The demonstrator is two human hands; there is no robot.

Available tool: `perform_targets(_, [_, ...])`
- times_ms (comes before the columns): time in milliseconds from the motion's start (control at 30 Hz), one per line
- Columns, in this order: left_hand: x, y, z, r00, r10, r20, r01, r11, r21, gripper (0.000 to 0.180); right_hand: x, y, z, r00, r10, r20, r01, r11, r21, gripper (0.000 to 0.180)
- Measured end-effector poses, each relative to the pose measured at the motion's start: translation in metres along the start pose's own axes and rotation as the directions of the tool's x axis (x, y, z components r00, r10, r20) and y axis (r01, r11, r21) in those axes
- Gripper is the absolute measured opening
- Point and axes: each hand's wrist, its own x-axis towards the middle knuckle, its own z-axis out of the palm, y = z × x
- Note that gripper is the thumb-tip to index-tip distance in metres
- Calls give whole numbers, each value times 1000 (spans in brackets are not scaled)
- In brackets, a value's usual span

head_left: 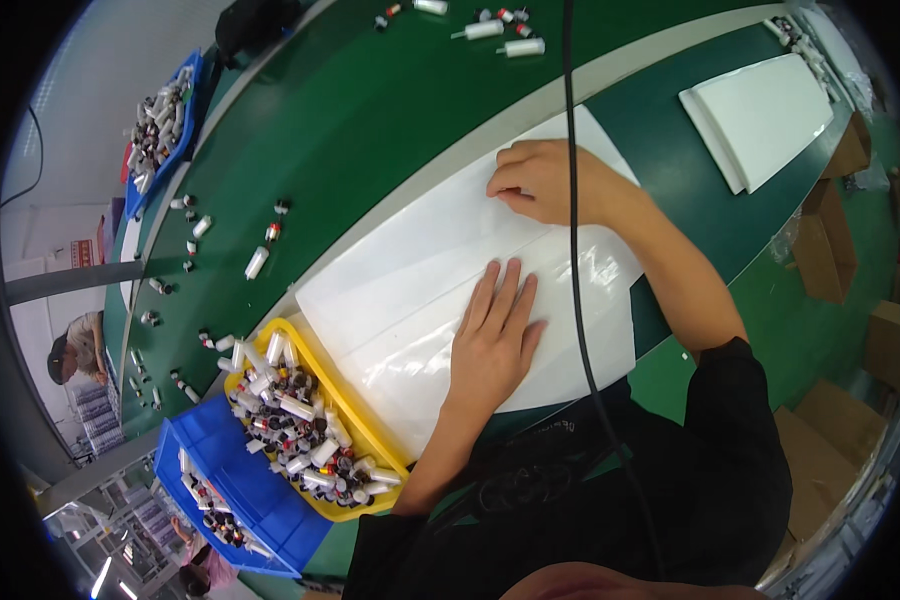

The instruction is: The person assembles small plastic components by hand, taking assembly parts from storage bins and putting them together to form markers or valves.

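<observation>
A person in a black top leans over a green tabletop [370, 110]. Their left hand [492, 335] lies flat, palm down, fingers spread slightly, pressing on a large white plastic bag [420, 270]. The right hand [540, 180] rests on the far edge of the bag with fingers curled under, knuckles up; it is not clear whether it pinches the bag's edge.

The bag is a wide, smooth, glossy sheet lying flat, with a long crease running along its middle and wrinkled clear film near the left hand. Its near edge reaches the tabletop's edge by the person's body; its far edge lies along a pale strip crossing the tabletop.

Just left of the bag, touching its corner, sits a yellow bin [305, 420] heaped with small white tubes and dark caps. A blue bin [232, 490] stands beside the yellow one, farther from the bag. Beyond the bag, loose white tubes [255, 262] lie scattered over open green surface. Well to the right of the bag lies a stack of white bags [760, 115], with bare tabletop between. A thin black cord [573, 250] hangs across the view over the bag.
</observation>
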Motion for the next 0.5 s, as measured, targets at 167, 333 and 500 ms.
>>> perform_targets(167, [-4,2,1,1000,13,3,-13,1000,-8,48,17,26,-5,916,218,-337,-286,944,-167,15])
perform_targets(333, [14,19,12,997,43,-64,-44,999,-7,44,77,76,-18,915,-3,-403,-249,783,-571,9])
perform_targets(500, [14,47,-45,979,32,-199,-99,935,-340,29,131,96,2,959,2,-285,-227,609,-760,8])
